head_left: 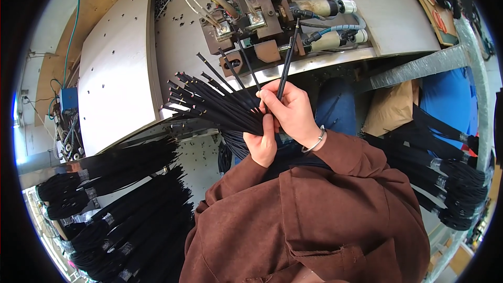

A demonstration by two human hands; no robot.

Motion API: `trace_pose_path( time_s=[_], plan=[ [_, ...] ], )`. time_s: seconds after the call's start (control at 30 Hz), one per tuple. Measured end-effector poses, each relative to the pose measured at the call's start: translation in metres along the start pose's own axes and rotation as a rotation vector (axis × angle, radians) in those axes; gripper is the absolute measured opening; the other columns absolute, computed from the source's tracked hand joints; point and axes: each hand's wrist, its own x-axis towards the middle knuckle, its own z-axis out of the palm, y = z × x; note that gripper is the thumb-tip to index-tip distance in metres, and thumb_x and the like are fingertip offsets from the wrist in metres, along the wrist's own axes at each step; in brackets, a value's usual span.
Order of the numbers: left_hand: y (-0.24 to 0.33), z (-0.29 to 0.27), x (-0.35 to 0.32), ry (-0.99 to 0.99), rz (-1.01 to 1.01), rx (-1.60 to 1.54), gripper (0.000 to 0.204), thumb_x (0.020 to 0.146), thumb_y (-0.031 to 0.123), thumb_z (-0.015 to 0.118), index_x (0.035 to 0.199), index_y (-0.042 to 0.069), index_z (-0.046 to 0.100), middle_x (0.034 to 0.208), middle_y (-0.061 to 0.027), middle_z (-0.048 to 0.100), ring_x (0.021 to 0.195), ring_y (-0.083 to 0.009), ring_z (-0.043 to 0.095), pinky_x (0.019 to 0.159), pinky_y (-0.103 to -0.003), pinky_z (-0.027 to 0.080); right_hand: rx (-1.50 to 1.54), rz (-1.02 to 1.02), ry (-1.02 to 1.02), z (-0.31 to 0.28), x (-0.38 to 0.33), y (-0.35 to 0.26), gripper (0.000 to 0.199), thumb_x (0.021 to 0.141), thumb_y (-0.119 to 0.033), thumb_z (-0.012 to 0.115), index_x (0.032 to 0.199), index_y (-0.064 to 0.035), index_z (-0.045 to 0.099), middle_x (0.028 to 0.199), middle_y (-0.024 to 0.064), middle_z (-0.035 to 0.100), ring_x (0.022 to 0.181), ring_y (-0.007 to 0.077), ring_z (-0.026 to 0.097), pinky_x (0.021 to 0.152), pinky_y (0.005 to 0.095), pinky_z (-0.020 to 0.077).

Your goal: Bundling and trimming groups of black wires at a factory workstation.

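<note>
The left hand [263, 144] is curled most of the way shut around a big bunch of black cords [228, 110]. The bunch is in front of the person, on the near side of the machine [270, 23], and its loose ends fan out to the far left.

The right hand [296, 112] is just beside the left one, with its thumb and fingers pinched. A few long cords [286, 65] stick up from it toward the machine. It may be pinching one more thin cord too, but the fingers hide that spot. A shiny bracelet [321, 137] is on that wrist.

Small black bits [114, 52] lie on the pale table [118, 91] at the left. More black bundles [144, 215] hang at the near left.
</note>
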Motion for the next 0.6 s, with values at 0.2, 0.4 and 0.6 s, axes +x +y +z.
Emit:
trace_pose_path(
  time_s=[0.2,0.4,0.6],
  plan=[
    [0.000,-0.001,0.000,-0.021,-0.005,-0.008,0.012,0.090,0.004,0.047,0.101,0.001,0.053,0.072,0.0010,0.051,0.060,-0.0051,0.046,0.053,-0.019,0.038,0.005,0.037,-0.015,-0.002,0.000,-0.001,0.013,0.086,-0.012,0.059,0.090,0.0001,0.057,0.069,0.0010,0.059,0.061,0.0042,0.055,0.053,0.0179,0.0446],
    [-0.002,-0.003,0.001,-0.048,0.001,-0.045,0.012,0.090,0.003,0.048,0.101,0.001,0.053,0.073,0.0008,0.052,0.060,-0.0052,0.047,0.053,-0.018,0.038,-0.087,0.130,-0.143,-0.003,0.001,-0.012,0.016,0.085,-0.014,0.061,0.092,-0.0002,0.060,0.069,0.0010,0.060,0.059,0.0041,0.054,0.052,0.0181,0.0442],
    [0.004,-0.002,0.006,-0.060,-0.020,0.028,0.012,0.090,0.004,0.048,0.101,0.001,0.052,0.073,0.0004,0.052,0.060,-0.0053,0.047,0.052,-0.018,0.037,-0.167,-0.091,-0.074,0.000,0.003,-0.006,0.015,0.088,-0.014,0.057,0.090,0.0003,0.061,0.069,-0.0003,0.058,0.053,0.0025,0.050,0.042,0.0168,0.0383]
  ],
)
